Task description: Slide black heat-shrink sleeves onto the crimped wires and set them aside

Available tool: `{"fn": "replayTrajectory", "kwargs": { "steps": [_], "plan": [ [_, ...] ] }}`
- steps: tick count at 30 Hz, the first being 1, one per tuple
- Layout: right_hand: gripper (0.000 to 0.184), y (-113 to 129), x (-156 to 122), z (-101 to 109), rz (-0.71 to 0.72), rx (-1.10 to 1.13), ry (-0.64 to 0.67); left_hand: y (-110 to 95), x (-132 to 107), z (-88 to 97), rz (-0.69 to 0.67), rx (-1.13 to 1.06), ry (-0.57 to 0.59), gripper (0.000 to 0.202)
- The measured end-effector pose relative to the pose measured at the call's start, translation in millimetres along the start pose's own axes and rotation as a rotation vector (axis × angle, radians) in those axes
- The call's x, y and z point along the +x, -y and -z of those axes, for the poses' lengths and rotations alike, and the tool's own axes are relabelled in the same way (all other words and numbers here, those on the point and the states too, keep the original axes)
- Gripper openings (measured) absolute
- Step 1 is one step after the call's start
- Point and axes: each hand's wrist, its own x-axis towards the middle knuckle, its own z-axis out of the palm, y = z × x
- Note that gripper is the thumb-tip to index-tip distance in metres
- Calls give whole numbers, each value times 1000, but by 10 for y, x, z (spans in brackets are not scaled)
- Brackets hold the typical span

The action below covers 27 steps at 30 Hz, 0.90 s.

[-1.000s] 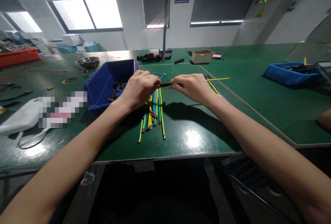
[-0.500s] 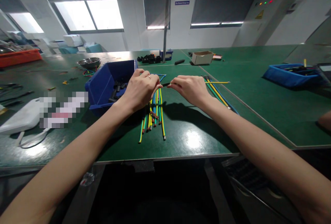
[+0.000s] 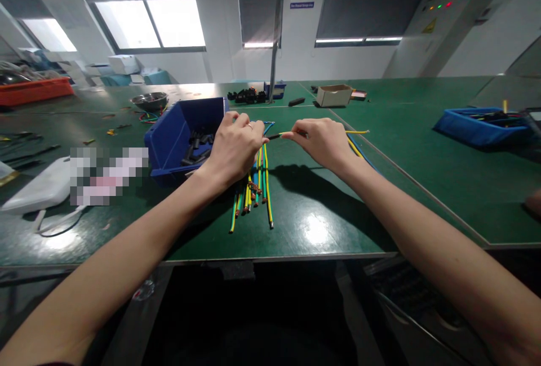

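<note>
Pinched in the fingers of my left hand (image 3: pixel 237 143) is a small black sleeve (image 3: pixel 274 137), its right end showing between my hands. My right hand (image 3: pixel 324 138) is closed on a yellow-green wire (image 3: pixel 358 132). The wire meets the sleeve on the left, and its other end sticks out past my knuckles on the right. Below my left hand lies a bundle of yellow-green and blue wires (image 3: pixel 265 183) with bare copper or metal-tipped ends. More wires (image 3: pixel 356 147) lie partly hidden behind my right hand. A blue bin (image 3: pixel 158 143) holding black sleeves (image 3: pixel 200 142) stands beside my left hand.
A metal bowl (image 3: pixel 149 100) and black parts (image 3: pixel 246 96) are farther back on the green table (image 3: pixel 304 236). A small cardboard box (image 3: pixel 333 96) stands beyond my right hand. At far right is a blue tray (image 3: pixel 477 135); a white device (image 3: pixel 38 186) lies left.
My right hand has shifted slightly left along the wire, and less wire sticks out on the right. A short yellow-green stretch now shows beside the sleeve. The view has moved slightly.
</note>
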Motion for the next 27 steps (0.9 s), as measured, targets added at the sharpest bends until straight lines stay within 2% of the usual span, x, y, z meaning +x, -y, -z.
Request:
{"fn": "replayTrajectory", "kwargs": {
  "steps": [3, 8, 10, 15, 19, 27],
  "plan": [
    [46, -20, 12, 16, -19, -2, -7, 1, 8, 20, 14, -1, 22, 27],
    [30, -156, 40, 43, 148, 132, -48, 79, 22, 21, 120, -109, -18, 25],
    [28, -189, 45, 42, 162, 147, -48, 110, 18, 6, 141, -124, -47, 26],
    [45, -218, 54, 31, 22, 87, -104, 137, 1, -2, 122, -154, -122, 26],
    [60, -288, 64, 26, -107, 35, -206, 141, 5, 6, 151, -201, -100, 23],
    [67, -309, 79, 19, -88, 109, -192, 195, 15, -22, 154, -253, -84, 22]
  ]
}}
